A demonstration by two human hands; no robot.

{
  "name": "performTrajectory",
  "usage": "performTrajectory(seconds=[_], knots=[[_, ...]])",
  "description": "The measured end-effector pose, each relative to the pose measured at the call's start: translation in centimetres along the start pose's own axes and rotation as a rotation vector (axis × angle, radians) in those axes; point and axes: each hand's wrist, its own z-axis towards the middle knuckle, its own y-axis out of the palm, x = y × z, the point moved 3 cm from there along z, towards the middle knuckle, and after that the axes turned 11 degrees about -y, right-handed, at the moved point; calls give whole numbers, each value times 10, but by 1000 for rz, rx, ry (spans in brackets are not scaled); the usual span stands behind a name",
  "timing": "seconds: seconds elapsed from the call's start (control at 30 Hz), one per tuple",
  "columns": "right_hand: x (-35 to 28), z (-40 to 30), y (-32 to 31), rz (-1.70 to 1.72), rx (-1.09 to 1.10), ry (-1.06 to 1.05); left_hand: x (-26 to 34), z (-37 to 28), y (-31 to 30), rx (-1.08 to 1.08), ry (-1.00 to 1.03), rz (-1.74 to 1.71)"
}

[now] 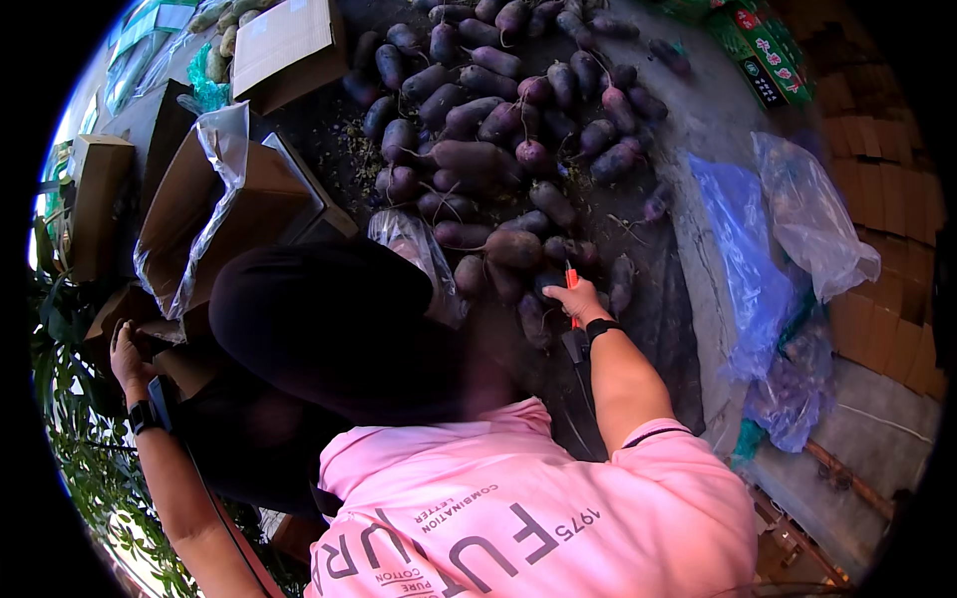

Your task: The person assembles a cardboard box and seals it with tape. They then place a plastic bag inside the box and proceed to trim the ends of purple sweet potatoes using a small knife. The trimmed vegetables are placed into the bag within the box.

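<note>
My right hand (582, 300) is closed around an orange-handled utility knife (573, 279), its point towards the heap. Just beyond and beside that hand lie many dark purple radishes (472, 157) with thin roots, spread on a dark ground sheet (665, 329). My left hand (131, 360) is at the lower edge of an open cardboard box (262, 187) lined with clear plastic film. Whether its fingers grip the cardboard flap or only rest against it is unclear. A dark, rounded shape (321, 321) hides the ground between my arms.
A closed-looking carton (288, 48) stands at the upper left. Blue plastic bags (740, 276) and a clear bag (815, 217) lie to the right. Flattened cardboard (882, 261) lines the far right, below a green printed box (762, 56). Leafy plants (82, 418) border the left.
</note>
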Motion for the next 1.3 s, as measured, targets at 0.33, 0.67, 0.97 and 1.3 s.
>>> performTrajectory(seconds=[0.33, 0.67, 0.97, 1.3], knots=[[-23, -100, -60, 497, -174, 208, 45, -103, 120, 3, 410, 104], [-126, -127, -62, 569, -349, -200, 36, -461, 383, -1129, 1171, 792], [-250, -191, -63, 571, -231, -546, -23, -491, 443, -978, 1189, 628], [-297, -235, -38, -593, 397, -1100, -29, -469, 439, -944, 951, 394]])
